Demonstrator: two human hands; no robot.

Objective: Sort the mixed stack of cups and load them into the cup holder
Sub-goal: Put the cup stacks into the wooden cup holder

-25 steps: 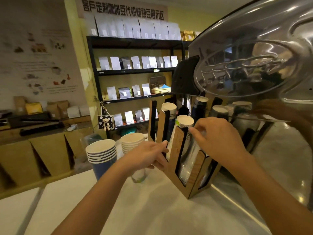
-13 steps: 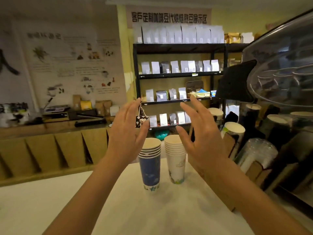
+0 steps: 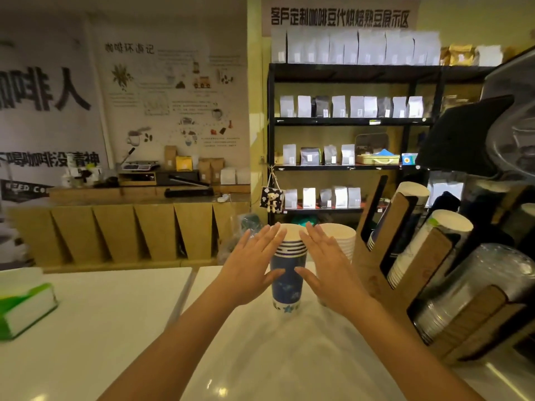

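Note:
A stack of blue paper cups (image 3: 288, 280) stands upright on the white counter (image 3: 115, 322). My left hand (image 3: 250, 266) is at its left side and my right hand (image 3: 328, 267) at its right, both with straight fingers spread, thumbs at the cup wall. Whether the palms touch the stack I cannot tell. A stack of white paper cups (image 3: 343, 238) stands just behind my right hand, partly hidden. The wooden cup holder (image 3: 376, 273) leans at the right, with blue cups, white cups (image 3: 428, 244) and clear plastic cups (image 3: 474, 287) in its slots.
A green and white box (image 3: 26, 306) lies at the counter's left edge. A black shelf (image 3: 347, 121) with coffee bags stands behind. A dark machine (image 3: 469, 137) rises at the far right behind the holder.
Both hands dropped from above the cups and closed in on either side of the blue stack. The view swung left, away from the cup holder.

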